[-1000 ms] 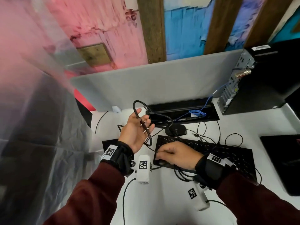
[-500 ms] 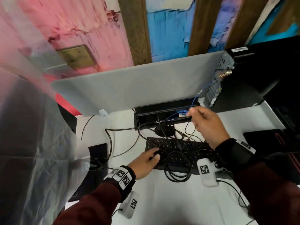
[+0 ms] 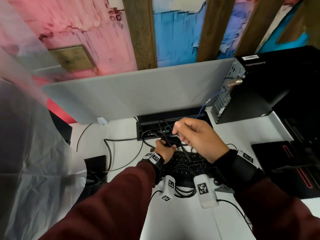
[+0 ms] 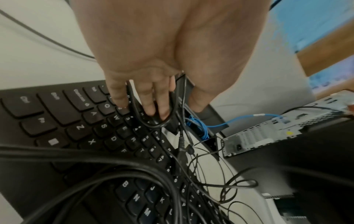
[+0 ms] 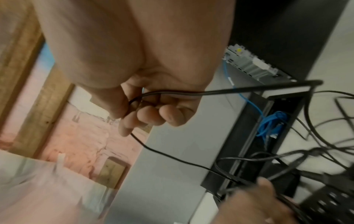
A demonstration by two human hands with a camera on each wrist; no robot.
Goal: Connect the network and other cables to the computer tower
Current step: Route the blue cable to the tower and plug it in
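The black computer tower (image 3: 256, 87) stands at the back right with its rear ports (image 4: 268, 133) facing the desk. A blue network cable (image 3: 213, 97) runs from it into the black cable tray (image 3: 188, 112). Above the far edge of the keyboard (image 3: 183, 161), my left hand (image 3: 162, 144) grips a loop of thick black cable (image 4: 153, 122). Just right of it and higher, my right hand (image 3: 178, 135) pinches a thin black cable (image 5: 210, 91) in curled fingers (image 5: 149, 116). That cable's plug end is hidden.
Tangled black cables (image 3: 183, 189) lie over the keyboard and the white desk (image 3: 181, 222). A grey divider panel (image 3: 138, 94) closes the back. A dark laptop (image 3: 277, 161) lies at the right, a black pad (image 3: 95, 163) at the left, and clear plastic sheeting (image 3: 26, 153) hangs at far left.
My right hand has come back from the blue cable at the tray and now holds a thin black cable. My left hand moved from the keyboard's left end up to the cable bundle.
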